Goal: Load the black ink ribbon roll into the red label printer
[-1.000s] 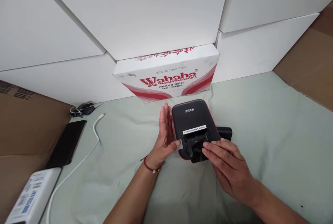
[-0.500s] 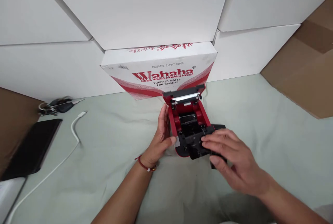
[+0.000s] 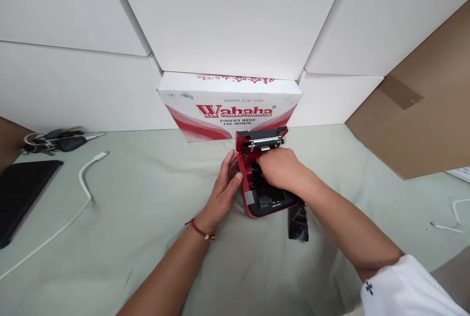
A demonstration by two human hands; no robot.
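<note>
A small red and black label printer (image 3: 272, 207) stands on the cloth with its lid (image 3: 262, 135) raised, showing a silvery bar and a dark roller. My left hand (image 3: 224, 181) holds its left wall, fingers along the outside and thumb at the upper edge. Over the right side, my right hand (image 3: 281, 167) reaches into the open compartment with its fingers curled. The fingertips and whatever they hold are hidden inside. Glossy black film (image 3: 270, 193) shows inside, below that hand. A crumpled black film strip (image 3: 298, 223) lies by the printer's front right corner.
Behind the printer is a Wahaha water carton (image 3: 235, 110), backed by white boxes (image 3: 235, 17). Keys (image 3: 69, 142), a black flat case (image 3: 27, 193) and a white cable (image 3: 86, 184) lie left. At right are a brown cardboard box (image 3: 407, 125) and another white cable (image 3: 455, 213).
My right hand has moved from the printer's front edge into its compartment. The front, previously partly covered by film, now shows its black rim. My left thumb has shifted back along the side.
</note>
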